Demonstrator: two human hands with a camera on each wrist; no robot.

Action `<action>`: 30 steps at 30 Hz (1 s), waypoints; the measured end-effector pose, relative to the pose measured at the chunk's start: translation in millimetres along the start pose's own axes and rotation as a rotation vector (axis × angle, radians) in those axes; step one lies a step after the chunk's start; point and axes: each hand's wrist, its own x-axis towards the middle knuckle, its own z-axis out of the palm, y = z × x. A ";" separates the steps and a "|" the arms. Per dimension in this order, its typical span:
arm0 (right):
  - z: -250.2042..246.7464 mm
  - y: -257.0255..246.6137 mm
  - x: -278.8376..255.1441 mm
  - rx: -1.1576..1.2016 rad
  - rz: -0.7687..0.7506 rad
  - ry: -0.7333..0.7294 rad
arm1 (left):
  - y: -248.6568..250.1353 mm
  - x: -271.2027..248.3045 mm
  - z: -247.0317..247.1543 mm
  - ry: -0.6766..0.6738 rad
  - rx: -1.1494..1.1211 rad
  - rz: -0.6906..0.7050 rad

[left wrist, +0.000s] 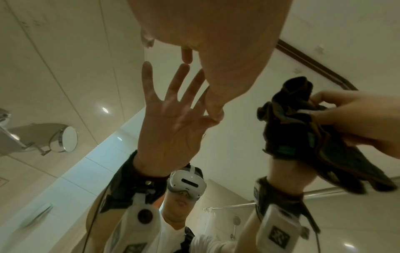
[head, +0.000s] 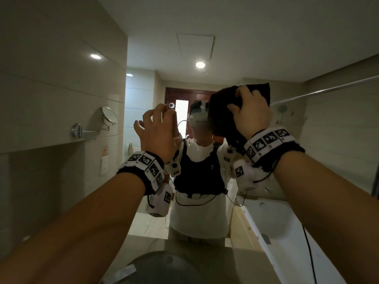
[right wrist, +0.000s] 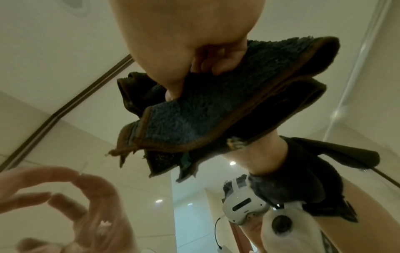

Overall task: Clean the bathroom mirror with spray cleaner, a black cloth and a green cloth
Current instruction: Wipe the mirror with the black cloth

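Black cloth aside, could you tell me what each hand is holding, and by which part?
The right hand grips the bunched black cloth around its folded middle. The left hand holds nothing.

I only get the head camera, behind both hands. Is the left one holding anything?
Observer: No. Reflected in the left wrist view, the left hand shows an empty palm, fingers spread, fingertips at the mirror.
Operator: Is the dark cloth flat?
Observer: The right wrist view shows the black cloth folded in brown-hemmed layers, with the right hand curled over it.
Operator: Anything green?
Observer: A green scrap between folds; tag or cloth, I cannot tell.
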 end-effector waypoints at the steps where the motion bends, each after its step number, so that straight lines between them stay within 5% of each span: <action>1: 1.1 -5.7 4.4 -0.003 -0.012 -0.008 | 0.2 -0.2 0.7 0.001 -0.001 -0.001; 6: 4.0 -25.8 14.1 0.012 -0.042 -0.042 | -1.1 -0.6 3.6 0.014 -0.022 0.006; 12: 23.6 -37.7 -29.9 -0.138 -0.380 -0.233 | -6.2 0.0 6.1 0.036 -0.004 0.019; 20: 11.5 -46.1 21.2 0.039 -0.107 -0.007 | -7.7 0.0 8.6 0.045 -0.014 0.035; 27: 29.3 -43.2 -24.0 -0.076 -0.355 -0.154 | -11.8 0.9 9.4 0.059 -0.009 0.048; 30: 24.2 -34.3 -24.6 -0.079 -0.350 -0.168 | -12.3 1.1 9.0 0.051 -0.007 0.042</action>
